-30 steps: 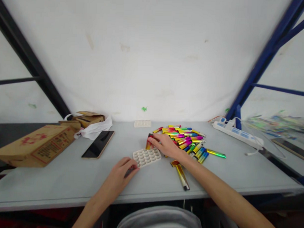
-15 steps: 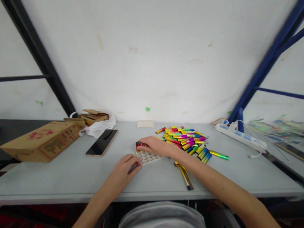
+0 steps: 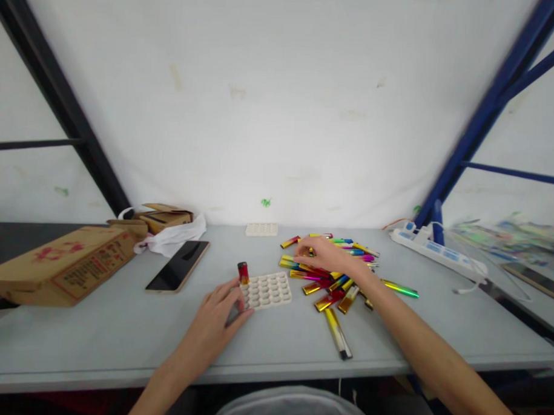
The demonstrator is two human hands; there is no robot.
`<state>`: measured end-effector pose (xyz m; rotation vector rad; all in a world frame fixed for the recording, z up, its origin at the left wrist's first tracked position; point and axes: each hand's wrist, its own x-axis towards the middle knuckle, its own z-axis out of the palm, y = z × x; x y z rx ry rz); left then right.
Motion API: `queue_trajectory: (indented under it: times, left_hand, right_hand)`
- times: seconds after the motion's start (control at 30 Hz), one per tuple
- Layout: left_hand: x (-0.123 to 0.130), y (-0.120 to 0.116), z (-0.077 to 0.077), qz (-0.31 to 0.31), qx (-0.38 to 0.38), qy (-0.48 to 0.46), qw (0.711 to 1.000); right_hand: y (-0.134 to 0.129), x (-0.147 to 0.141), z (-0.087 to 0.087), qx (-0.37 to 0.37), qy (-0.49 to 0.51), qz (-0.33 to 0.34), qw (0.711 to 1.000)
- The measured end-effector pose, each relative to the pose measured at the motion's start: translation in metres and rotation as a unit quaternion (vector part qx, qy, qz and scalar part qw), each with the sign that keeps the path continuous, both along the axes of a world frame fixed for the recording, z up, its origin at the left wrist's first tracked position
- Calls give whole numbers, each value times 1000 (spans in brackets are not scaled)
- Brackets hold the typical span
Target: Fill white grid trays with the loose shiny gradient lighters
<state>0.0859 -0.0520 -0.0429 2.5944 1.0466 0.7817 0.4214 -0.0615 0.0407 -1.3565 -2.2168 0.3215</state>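
Note:
A white tray [image 3: 269, 291] with rows of small pockets lies on the table. In its back left corner stands one upright lighter [image 3: 242, 273], red and gold with a dark top. My left hand [image 3: 221, 305] is closed on the tray's left edge, thumb at the front corner. To the right, a pile of shiny, many-coloured lighters [image 3: 331, 298] is spread loosely. Over the back left of this pile is my right hand [image 3: 323, 254], its fingers curled down close to a yellow and blue lighter [image 3: 289, 263]. What its fingertips grip, if anything, is hidden.
Another white tray [image 3: 261, 230] lies by the wall. On the left are a phone [image 3: 178, 267], a white plastic bag [image 3: 178, 237] and a cardboard box [image 3: 70, 261]. A power strip [image 3: 439, 252] lies at right. One yellow lighter [image 3: 338, 335] lies near the front edge.
My right hand has let go of the red lighter, leaving it upright in the tray's corner, and has moved right to the pile. My left hand stays at the tray's edge.

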Motion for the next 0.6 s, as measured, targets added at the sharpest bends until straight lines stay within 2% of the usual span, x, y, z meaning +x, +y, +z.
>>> queue_trajectory:
  times: [0.1, 0.2, 0.4, 0.5, 0.6]
  left_hand:
    - [-1, 5, 6, 27, -9, 2, 1000]
    - [4, 21, 20, 38, -26, 19, 999]
    - [27, 76, 54, -61, -61, 56, 995]
    - [36, 103, 63, -90, -55, 98, 990]
    - [45, 126, 71, -135, -67, 143, 978]
  right_hand:
    - [-11, 4, -2, -35, -13, 18, 999]
    - [-18, -3, -5, -54, -83, 27, 995]
    - [-22, -21, -22, 49, -236, -69, 968]
    - [-23, -27, -27, 57, -268, -79, 958]
    - [-22, -26, -26, 58, -254, -74, 963]
